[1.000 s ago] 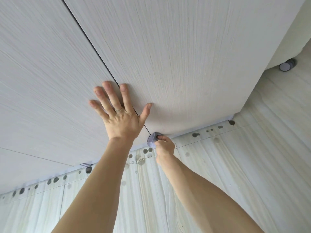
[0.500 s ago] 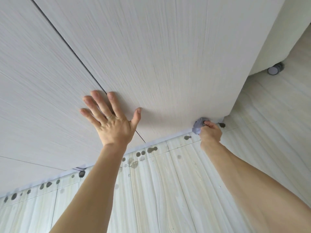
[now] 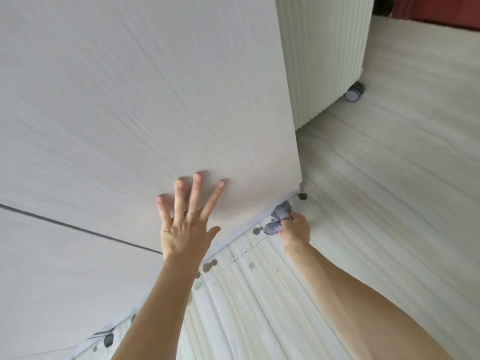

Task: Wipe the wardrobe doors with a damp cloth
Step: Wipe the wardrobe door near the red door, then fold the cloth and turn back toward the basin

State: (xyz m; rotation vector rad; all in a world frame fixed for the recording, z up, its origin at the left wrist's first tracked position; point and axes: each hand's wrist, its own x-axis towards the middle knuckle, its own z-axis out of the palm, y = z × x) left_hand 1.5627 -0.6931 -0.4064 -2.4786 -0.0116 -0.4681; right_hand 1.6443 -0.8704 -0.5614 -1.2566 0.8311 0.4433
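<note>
Pale wood-grain wardrobe doors (image 3: 145, 105) fill the upper left, with a dark seam (image 3: 78, 231) between two of them. My left hand (image 3: 188, 218) lies flat against the right-hand door near its bottom, fingers spread, a ring on one finger. My right hand (image 3: 296, 231) grips a bunched grey cloth (image 3: 278, 218) and presses it against the bottom edge of that door, close to its lower right corner.
A white ribbed cabinet (image 3: 322, 53) on a grey caster wheel (image 3: 353, 92) stands right of the wardrobe. Pale streaked floor tiles (image 3: 389, 178) run below, with dark wet spots (image 3: 209, 266) along the wardrobe's base. A dark red strip (image 3: 436, 9) shows at top right.
My right hand has slid the cloth rightward along the door's bottom edge, from the seam to near the right corner. My left hand has moved from over the seam onto the right-hand door. The view swung right.
</note>
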